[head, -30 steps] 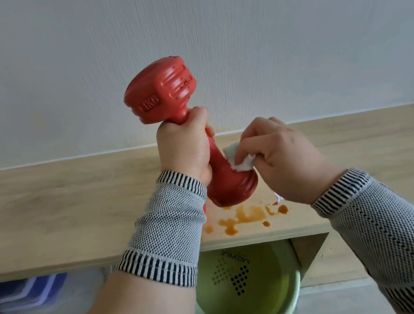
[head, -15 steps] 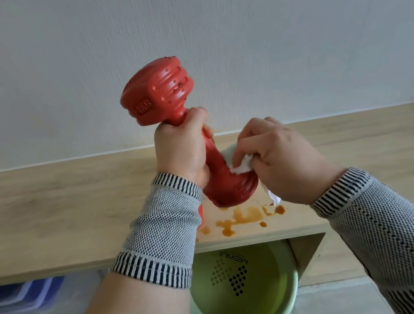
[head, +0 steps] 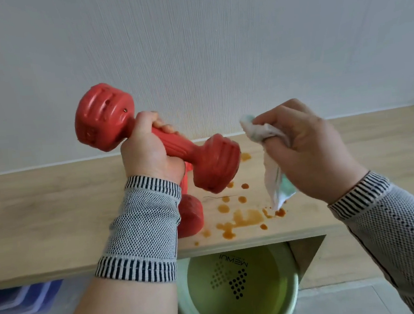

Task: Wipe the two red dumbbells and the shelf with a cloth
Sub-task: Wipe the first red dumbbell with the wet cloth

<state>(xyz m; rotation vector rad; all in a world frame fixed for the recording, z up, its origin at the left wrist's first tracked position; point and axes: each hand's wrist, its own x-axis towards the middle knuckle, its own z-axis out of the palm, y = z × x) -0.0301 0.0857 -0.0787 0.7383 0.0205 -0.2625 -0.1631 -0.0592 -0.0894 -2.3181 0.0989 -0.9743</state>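
At left of centre, the left hand (head: pixel 149 149) gripped the handle of a red dumbbell (head: pixel 159 141), held tilted above the wooden shelf (head: pixel 40 198). Below it, a second red dumbbell (head: pixel 193 217) lay on the shelf beside orange-brown stains (head: pixel 242 219). At right, the right hand (head: pixel 308 147) pinched a bunched white cloth (head: pixel 268 151), apart from the raised dumbbell. A green basin (head: pixel 238 288) sat below at bottom centre.

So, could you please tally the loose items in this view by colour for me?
Red: 2, the held dumbbell and the second dumbbell on the shelf
White: 1, the cloth
Green: 1, the basin below
Total: 4
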